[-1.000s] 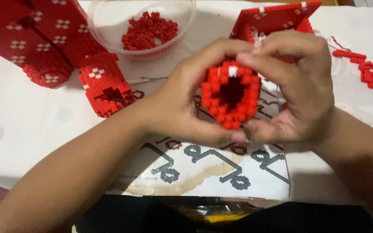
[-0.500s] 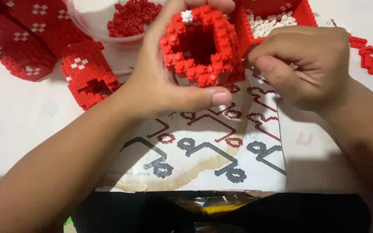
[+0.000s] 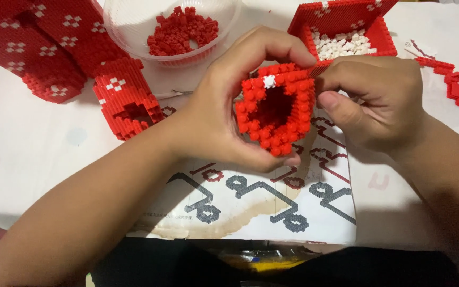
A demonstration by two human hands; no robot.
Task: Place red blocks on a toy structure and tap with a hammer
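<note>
My left hand (image 3: pixel 224 114) wraps around a hollow red tube of small building bricks (image 3: pixel 276 109), its open end facing me, with one white brick on its upper rim. My right hand (image 3: pixel 375 106) presses against the tube's right side with fingers curled, thumb at the rim. Both hands hold the piece above a printed instruction sheet (image 3: pixel 272 204) on the table.
A clear plastic bowl (image 3: pixel 128 24) with loose red bricks stands at the back. A red brick box (image 3: pixel 346 21) filled with white bricks is at the back right. Large red built pieces with white flecks (image 3: pixel 54 48) lie at the left, loose red bits (image 3: pixel 455 82) at the far right.
The tube was lifted toward the bowl, then came back down and right over the sheet. My right hand, briefly apart from it, is against its right side again.
</note>
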